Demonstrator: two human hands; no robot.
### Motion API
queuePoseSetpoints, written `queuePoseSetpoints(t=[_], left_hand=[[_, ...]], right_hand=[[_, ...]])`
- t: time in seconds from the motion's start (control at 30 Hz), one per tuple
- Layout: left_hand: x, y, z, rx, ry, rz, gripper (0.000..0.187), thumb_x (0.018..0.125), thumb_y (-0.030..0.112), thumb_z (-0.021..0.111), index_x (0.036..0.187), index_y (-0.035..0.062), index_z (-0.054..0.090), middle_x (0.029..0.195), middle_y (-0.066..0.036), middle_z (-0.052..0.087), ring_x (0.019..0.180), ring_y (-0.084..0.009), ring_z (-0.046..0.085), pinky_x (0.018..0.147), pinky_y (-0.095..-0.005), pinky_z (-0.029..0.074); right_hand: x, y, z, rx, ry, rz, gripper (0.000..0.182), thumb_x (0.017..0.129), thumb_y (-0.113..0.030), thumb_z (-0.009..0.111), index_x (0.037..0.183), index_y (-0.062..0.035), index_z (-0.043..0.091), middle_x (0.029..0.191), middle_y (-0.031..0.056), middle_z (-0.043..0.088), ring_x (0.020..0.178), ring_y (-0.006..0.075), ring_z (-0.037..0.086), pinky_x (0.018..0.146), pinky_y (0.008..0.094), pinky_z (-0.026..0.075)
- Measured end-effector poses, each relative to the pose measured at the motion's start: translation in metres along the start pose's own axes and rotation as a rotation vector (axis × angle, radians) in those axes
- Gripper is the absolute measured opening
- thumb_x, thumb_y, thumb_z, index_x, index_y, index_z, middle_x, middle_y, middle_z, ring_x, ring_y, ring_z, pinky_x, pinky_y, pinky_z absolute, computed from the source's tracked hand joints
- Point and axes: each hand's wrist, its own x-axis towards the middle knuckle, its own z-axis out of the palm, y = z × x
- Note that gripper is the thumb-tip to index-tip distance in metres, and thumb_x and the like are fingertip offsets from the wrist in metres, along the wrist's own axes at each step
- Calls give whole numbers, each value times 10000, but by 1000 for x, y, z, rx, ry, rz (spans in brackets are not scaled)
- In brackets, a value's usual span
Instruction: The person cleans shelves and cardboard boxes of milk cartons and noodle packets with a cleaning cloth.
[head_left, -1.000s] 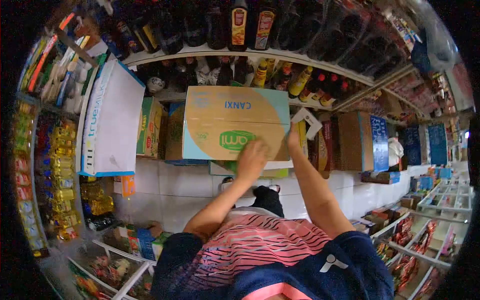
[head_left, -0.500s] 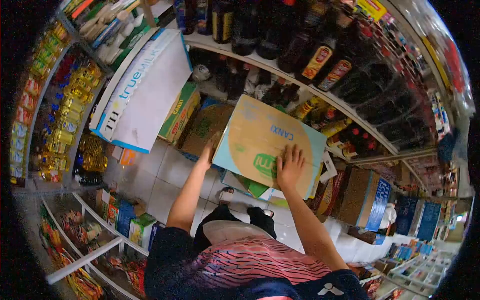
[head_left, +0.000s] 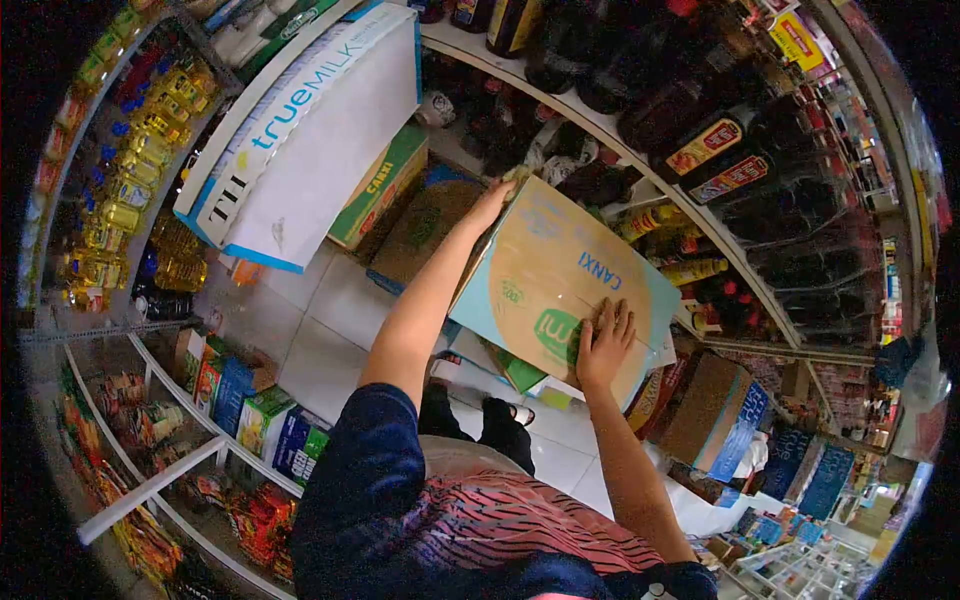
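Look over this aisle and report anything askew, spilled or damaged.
The milk box has a dark mark on its otherwise blank white face, possibly a smudge. Green packaging juts from under the tan box beneath the right hand, so their edges look out of line. No spill is visible.

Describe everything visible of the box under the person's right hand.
The box looks like cardboard, tan and pale blue, with blue CANXI lettering and a partly covered green logo. No open flap shows. It sits at an angle before the shelf, above a green package. The left hand touches its far left corner; the right hand rests flat on top.
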Motion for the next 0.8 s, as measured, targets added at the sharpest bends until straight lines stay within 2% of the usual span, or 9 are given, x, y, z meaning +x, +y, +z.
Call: queuePoseSetpoints(t=[0.13,0.23,0.27,0.33,0.4,0.53,0.6,0.7,0.8], left_hand=[[-37,16,16,-136,-39,100,536,876,397,355,1258,21,369,1305,-122,354,1218,-248,310,1017,-362,231],[-239,-69,-29,-373,60,-170,491,875,399,363,1188,29,441,1181,-113,471,1108,-240,431,940,-368,334],[-209,-30,-12,-422,90,-289,479,874,399,366,1165,31,465,1140,-110,510,1072,-238,471,914,-370,369],[-216,-82,-15,-585,465,-381,396,850,441,390,960,97,554,814,-47,572,571,-154,513,438,-327,410],[-240,-46,16,-644,554,-384,376,834,455,421,906,110,551,769,-34,545,480,-129,428,359,-305,320],[-226,-35,75,-1002,503,-462,384,837,455,396,912,112,551,811,-32,569,551,-146,497,401,-285,387],[-204,-67,90,-1090,499,-739,415,842,452,350,972,111,547,912,-57,579,739,-195,552,575,-338,480],[-235,5,146,-989,46,-752,439,854,449,310,1064,130,526,1081,-83,538,972,-255,509,814,-429,446],[-243,-9,190,-1025,88,-881,444,860,431,310,1164,148,467,1191,-79,467,1068,-263,448,918,-480,361]], right_hand=[[2,-3,-6,-44,-18,-9,492,831,-320,467,1262,-98,382,1351,158,269,1235,359,240,1006,489,161],[0,-1,-1,2,36,17,498,823,-333,471,1267,-127,380,1351,156,270,1238,362,239,1012,489,155],[-2,-1,-1,31,41,42,497,824,-344,466,1268,-138,380,1350,152,273,1238,363,237,1014,487,153],[0,1,0,32,74,103,496,826,-352,458,1270,-146,376,1352,149,270,1240,362,233,1017,486,150],[-3,-1,-5,51,77,131,495,829,-361,450,1271,-154,372,1354,145,267,1242,361,228,1019,485,147],[-5,4,-3,99,96,96,495,831,-366,438,1266,-139,369,1358,145,254,1243,363,220,1019,483,149],[-6,5,-1,107,62,78,497,829,-371,431,1259,-130,372,1358,147,253,1243,366,220,1018,481,152],[-7,4,-1,95,148,64,468,839,-375,409,1210,-91,427,1309,178,325,1215,371,274,1025,474,171],[-8,6,-6,106,109,57,472,818,-355,453,1223,-117,408,1329,149,296,1223,365,256,1002,479,201]])
